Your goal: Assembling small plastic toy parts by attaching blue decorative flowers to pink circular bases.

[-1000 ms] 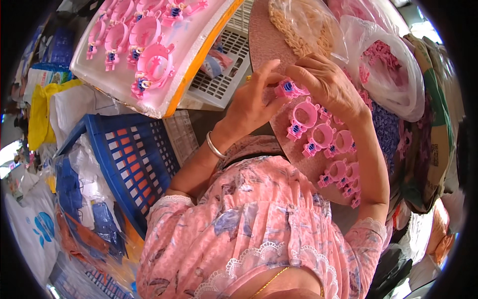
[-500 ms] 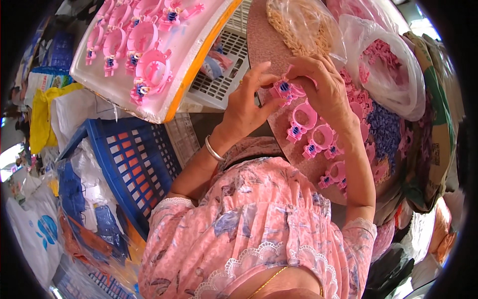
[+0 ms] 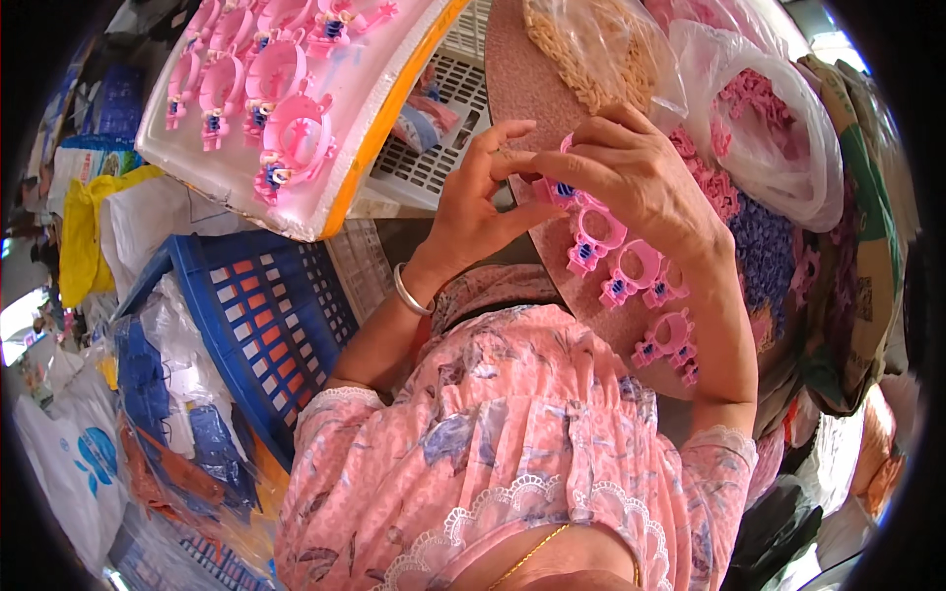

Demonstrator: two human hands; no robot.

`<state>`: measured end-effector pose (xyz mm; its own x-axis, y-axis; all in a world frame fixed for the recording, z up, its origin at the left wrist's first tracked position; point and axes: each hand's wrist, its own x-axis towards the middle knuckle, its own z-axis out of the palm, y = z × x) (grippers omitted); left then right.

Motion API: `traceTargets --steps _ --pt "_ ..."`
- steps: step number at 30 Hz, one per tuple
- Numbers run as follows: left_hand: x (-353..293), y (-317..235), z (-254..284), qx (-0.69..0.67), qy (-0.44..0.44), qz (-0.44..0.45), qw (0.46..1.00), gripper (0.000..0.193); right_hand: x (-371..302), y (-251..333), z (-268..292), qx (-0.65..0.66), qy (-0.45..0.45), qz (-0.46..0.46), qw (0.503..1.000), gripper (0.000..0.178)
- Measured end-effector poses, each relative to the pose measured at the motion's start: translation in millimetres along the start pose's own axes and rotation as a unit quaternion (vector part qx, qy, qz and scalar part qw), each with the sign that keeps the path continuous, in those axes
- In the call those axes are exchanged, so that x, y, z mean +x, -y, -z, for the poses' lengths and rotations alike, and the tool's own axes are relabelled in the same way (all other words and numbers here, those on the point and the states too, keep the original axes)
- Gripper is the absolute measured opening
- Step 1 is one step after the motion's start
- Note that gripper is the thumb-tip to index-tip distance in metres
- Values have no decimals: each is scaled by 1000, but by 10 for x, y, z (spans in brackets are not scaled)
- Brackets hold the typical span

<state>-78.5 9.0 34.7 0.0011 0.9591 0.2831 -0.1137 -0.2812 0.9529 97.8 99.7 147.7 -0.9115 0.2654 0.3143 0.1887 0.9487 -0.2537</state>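
Observation:
Over the edge of the round table, my left hand (image 3: pixel 473 202) pinches a pink plastic ring figure with a blue striped body (image 3: pixel 563 189) between thumb and fingers. My right hand (image 3: pixel 641 172) bends over the same figure, its index finger reaching across to the left fingertips. The right thumb and most of the figure are hidden behind that hand. Just below lie more pink ring figures with blue bodies, one (image 3: pixel 597 229) close under my hands, another (image 3: pixel 633 271) beyond it, and one (image 3: pixel 670 335) nearer my body.
Piles of pink parts (image 3: pixel 711 182) and blue parts (image 3: pixel 761 251) cover the table's right side. A bag of tan pieces (image 3: pixel 601 59) and a bag of pink parts (image 3: pixel 754 108) lie behind. At left stand a white foam tray (image 3: pixel 325 187) of pink figures and a blue basket (image 3: pixel 251 325).
My right hand has turned further over the figure, its index finger now stretched toward my left hand. My left hand has shifted slightly left and down. The figure is more covered.

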Motion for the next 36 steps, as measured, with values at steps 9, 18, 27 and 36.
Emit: traceTargets --steps 9,18,27,36 --pt "33 43 -257 231 -111 -142 956 73 -140 75 -452 111 -183 -324 922 35" --pt "117 70 -223 246 -140 -147 948 63 -108 -29 -275 -29 -186 -200 962 41" --pt "166 342 -256 220 -167 -107 955 59 -78 -265 -483 -39 -177 -222 958 32" --pt "275 520 -226 408 -190 -77 890 64 -580 -720 -284 -206 12 -332 921 11"
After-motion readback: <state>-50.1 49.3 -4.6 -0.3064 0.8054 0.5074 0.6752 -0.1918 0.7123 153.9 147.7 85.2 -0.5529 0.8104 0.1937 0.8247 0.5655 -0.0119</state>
